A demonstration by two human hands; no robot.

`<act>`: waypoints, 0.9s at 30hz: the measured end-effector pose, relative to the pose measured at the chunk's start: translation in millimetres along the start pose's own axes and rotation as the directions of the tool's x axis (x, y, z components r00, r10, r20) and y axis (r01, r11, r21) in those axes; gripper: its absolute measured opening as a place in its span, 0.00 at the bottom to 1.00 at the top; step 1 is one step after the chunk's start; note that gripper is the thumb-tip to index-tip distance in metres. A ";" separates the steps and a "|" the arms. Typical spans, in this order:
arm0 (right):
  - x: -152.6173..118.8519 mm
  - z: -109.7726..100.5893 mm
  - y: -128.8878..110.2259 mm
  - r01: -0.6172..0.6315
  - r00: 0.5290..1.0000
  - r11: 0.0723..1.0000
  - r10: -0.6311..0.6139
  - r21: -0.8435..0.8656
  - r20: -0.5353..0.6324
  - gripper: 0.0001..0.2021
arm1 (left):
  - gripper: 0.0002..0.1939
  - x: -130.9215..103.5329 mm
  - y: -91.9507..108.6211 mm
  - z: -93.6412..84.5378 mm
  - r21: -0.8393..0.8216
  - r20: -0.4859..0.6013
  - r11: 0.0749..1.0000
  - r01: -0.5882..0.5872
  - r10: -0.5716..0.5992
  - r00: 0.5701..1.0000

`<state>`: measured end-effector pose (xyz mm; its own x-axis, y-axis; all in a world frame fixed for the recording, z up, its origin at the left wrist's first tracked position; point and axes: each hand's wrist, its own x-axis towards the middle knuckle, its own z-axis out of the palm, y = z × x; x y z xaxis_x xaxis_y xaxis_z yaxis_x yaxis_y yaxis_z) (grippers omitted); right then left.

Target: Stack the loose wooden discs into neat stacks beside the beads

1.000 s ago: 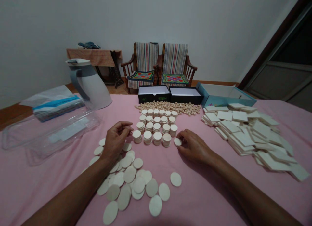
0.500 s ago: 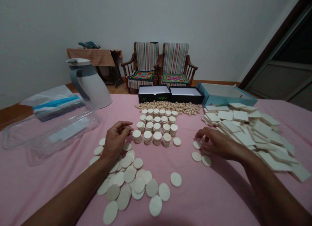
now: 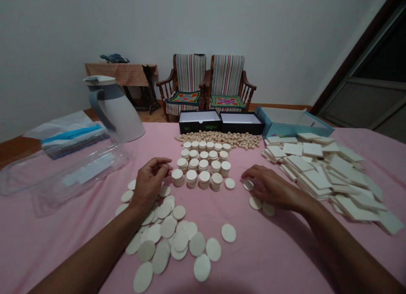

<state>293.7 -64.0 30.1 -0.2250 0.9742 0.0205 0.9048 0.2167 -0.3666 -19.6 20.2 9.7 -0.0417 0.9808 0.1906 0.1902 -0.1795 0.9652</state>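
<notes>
Rows of stacked pale wooden discs (image 3: 204,178) stand mid-table, with a single disc (image 3: 230,183) at the right end of the front row. To their right, my right hand (image 3: 269,186) has its fingers closed on a disc (image 3: 248,185). Two more discs (image 3: 255,203) lie beneath and beside that hand. My left hand (image 3: 150,179) is left of the stacks, its fingertips pinched together; anything between them is too small to make out. Loose discs (image 3: 169,226) are spread beside and below my left wrist.
Small wooden beads (image 3: 222,138) lie behind the stacks, before two black boxes (image 3: 200,122). Square wooden tiles (image 3: 314,167) are heaped at right, near a blue box (image 3: 285,120). A jug (image 3: 122,116) and clear plastic trays (image 3: 85,175) stand at left.
My right hand has moved left toward the stacks, and the disc at its fingertips has shifted left with it. My left hand stays in nearly the same place.
</notes>
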 end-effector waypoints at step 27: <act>13.6 36.0 -29.2 0.011 0.979 0.986 0.024 0.167 -0.205 0.13 | 0.15 -1.7 2.9 1.0 0.027 -0.001 1.000 0.000 0.000 1.000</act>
<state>251.2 -59.5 7.6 -0.1244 0.9716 0.2015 0.8295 0.2132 -0.5162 -17.9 18.1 12.1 -0.0428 0.9807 0.1908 0.2169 -0.1773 0.9600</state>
